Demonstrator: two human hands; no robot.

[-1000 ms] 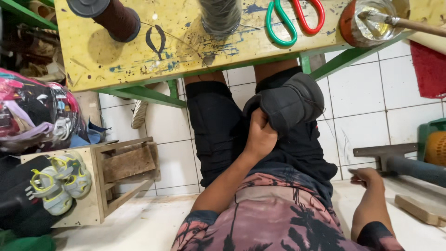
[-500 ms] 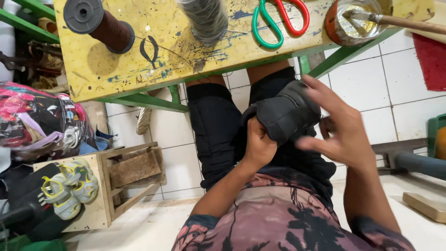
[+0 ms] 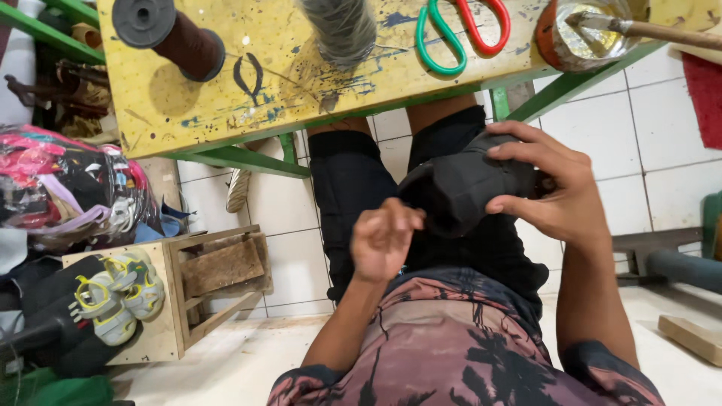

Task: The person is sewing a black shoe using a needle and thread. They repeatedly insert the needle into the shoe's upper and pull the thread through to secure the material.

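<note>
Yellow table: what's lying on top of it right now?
On the yellow table: a brown thread spool, a grey spool, green-and-red scissors and a round tin with a stick in it. The table's far part is out of frame.

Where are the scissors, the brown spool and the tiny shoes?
scissors (image 3: 460,36), head view, on the crossing handles.
brown spool (image 3: 180,41), head view, on its thread-wound body.
tiny shoes (image 3: 120,297), head view, between the pair.
</note>
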